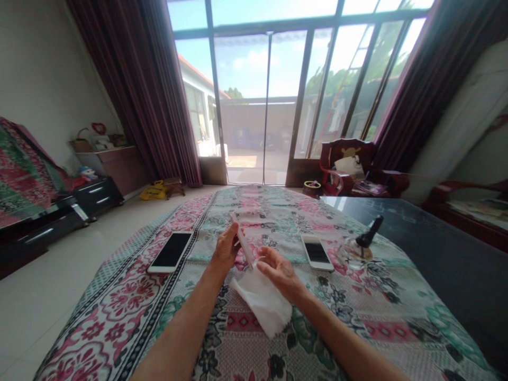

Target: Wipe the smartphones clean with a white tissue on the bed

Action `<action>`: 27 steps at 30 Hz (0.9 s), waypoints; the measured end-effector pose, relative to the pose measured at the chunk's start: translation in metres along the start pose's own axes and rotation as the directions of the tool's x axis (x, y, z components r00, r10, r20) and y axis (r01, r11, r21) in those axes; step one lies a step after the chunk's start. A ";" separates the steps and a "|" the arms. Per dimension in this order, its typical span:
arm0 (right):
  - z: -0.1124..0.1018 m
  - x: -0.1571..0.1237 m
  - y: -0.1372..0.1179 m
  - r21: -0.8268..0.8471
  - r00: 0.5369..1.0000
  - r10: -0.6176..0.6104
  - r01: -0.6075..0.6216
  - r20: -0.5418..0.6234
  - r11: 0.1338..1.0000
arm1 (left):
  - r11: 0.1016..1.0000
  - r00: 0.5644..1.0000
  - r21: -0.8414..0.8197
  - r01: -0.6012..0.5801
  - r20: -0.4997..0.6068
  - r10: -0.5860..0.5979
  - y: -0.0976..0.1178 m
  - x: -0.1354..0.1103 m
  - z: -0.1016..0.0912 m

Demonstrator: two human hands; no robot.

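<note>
Above the middle of the patterned tablecloth, my left hand (227, 246) is closed on a thin, pale phone (245, 244). The phone is tilted and seen nearly edge-on, so its screen is hidden. My right hand (280, 272) pinches the top of a white cloth (264, 304) beside the phone's lower end. The cloth hangs down towards me; whether it touches the phone I cannot tell. To the left lies a larger white phone (171, 253) with a dark screen. Another white phone (317, 253) rests to the right of my right hand.
A clear glass dish (349, 256) with a black-handled object (371, 230) stands at the right of the tablecloth (130, 296). Beyond it is a dark tabletop (428, 233). A red wooden chair (333, 164) and glass doors (262, 106) are farther off.
</note>
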State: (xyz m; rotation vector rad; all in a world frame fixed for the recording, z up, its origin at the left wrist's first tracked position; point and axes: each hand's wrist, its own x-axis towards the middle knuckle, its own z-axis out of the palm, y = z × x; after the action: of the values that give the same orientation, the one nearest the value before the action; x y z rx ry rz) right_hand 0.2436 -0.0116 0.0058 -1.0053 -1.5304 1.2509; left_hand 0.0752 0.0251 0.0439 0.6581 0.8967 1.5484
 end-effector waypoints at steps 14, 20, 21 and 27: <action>0.001 0.003 0.006 -0.004 0.995 -0.097 0.097 0.035 0.995 | 0.956 0.998 0.285 0.068 -0.018 -0.065 -0.026 0.011 -0.016; 0.002 0.001 0.001 -0.096 0.994 -0.094 0.089 -0.051 0.991 | 0.972 0.997 0.230 0.048 0.054 -0.062 -0.013 0.003 -0.006; 0.000 0.001 -0.001 -0.125 0.992 -0.104 0.095 -0.067 0.988 | 0.977 0.995 0.211 0.040 0.078 -0.057 -0.008 0.000 -0.002; -0.024 0.002 -0.018 -0.223 0.978 -0.181 0.155 -0.103 0.963 | 0.987 0.985 0.162 0.006 0.170 -0.034 0.003 0.003 0.035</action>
State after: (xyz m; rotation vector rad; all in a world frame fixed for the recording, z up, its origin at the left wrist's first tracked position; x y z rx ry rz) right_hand 0.2654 -0.0058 0.0262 -1.0440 -1.6410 0.9039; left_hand 0.1016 0.0344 0.0659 0.8824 0.8999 1.3868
